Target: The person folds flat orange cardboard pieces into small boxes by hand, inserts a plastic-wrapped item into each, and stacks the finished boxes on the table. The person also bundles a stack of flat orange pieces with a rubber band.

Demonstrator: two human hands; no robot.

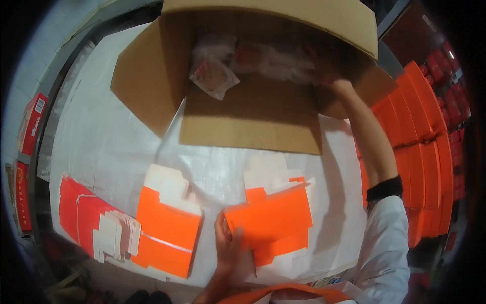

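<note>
My left hand [229, 243] is closed on the left edge of an orange folding carton [276, 218], its thumb lying over the near side. White flaps stick out at the carton's far and near ends. My right arm stretches forward into a large open cardboard box [248, 121]. Inside it, at the right, my right hand [324, 68] reaches among clear-wrapped packets [283, 63]. Shadow and blur hide its fingers, so I cannot make out what it holds. One wrapped packet [211, 78] with something round and tan inside lies at the box's left.
Left of my left hand lies a strapped stack of flat orange cartons [167, 228], beside a tied stack of red ones [81, 210]. Orange boxes [420, 152] are piled at the right, past the white-covered table [101, 131]. Red boxes [34, 124] stand at the left edge.
</note>
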